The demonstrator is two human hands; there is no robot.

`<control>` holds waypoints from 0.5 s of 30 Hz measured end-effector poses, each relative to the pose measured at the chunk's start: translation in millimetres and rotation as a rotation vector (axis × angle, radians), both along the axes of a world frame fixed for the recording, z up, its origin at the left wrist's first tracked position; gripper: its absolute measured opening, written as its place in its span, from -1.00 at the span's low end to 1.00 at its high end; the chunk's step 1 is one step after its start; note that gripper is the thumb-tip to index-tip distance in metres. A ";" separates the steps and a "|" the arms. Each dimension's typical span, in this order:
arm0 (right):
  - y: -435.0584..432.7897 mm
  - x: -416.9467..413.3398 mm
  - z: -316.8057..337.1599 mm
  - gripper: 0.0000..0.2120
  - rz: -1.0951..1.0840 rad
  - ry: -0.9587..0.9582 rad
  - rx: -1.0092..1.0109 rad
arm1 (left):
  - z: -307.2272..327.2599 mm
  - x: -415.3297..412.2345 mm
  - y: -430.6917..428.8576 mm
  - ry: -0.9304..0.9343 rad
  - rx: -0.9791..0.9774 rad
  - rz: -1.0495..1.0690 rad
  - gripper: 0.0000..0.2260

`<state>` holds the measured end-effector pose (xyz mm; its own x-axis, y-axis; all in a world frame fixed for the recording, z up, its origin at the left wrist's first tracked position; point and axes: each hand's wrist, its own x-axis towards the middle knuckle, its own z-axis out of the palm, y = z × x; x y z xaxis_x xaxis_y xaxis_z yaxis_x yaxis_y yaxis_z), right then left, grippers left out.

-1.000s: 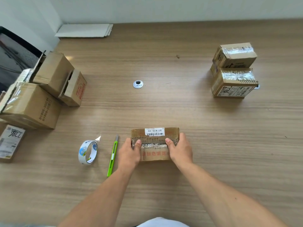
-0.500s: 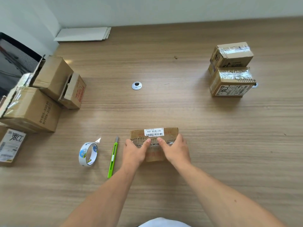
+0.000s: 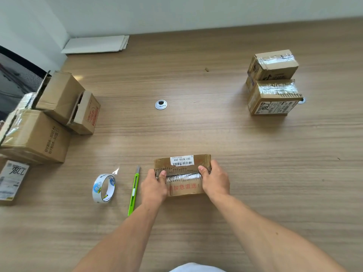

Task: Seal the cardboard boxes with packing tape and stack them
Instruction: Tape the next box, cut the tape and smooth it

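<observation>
Spreading across the whole view, one wooden table carries everything. Four brown boxes huddle at its nine o'clock edge, touching one another, at least one with its flaps open. Two taped boxes sit at two o'clock, one on top of the other. One small box lies toward six o'clock, close to the person, with a shiny strip of tape along its top seam.

Both hands clasp it. The left hand wraps its nine o'clock end and the right hand its three o'clock end; each thumb presses on the tape, while the other fingers curl down the ends, mostly hidden.

One tape roll stands on edge at nine o'clock from this box, its loose tail up. One green knife lies between roll and left hand. One round grommet sits at twelve o'clock, well apart.
</observation>
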<state>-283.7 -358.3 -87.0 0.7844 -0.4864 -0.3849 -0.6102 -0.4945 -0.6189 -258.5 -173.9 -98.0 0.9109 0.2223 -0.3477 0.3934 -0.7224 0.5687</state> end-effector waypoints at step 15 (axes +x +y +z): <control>-13.3 -5.9 6.5 -0.63 0.025 -0.019 0.128 | 6.2 8.7 15.4 0.087 -0.119 -0.005 -0.58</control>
